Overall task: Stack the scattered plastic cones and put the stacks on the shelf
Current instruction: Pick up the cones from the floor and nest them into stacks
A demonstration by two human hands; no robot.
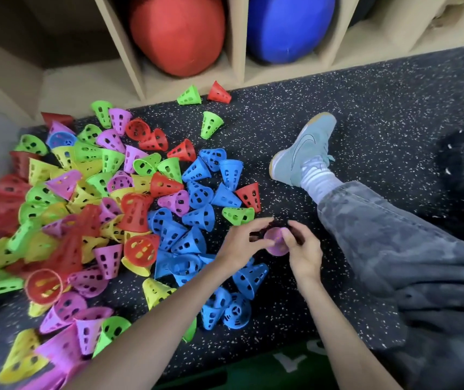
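Head view: both hands meet over the speckled floor (pixel 281 114), just right of the cone pile (pixel 90 209). Left hand (pixel 242 246) and right hand (pixel 304 249) each pinch a pink cone (pixel 276 243) between curled fingers. Blue cones (pixel 197 209) lie just left of the hands. Shelf (pixel 236 52) beyond the pile holds a red ball (pixel 177 35) and blue ball (pixel 287 26).

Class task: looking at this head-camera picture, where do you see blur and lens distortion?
Head view: wide-angle bending bows the shelf uprights outward; cones at the left edge smear with blur, central blue cones stay sharper; the pink cone held by both hands is soft.
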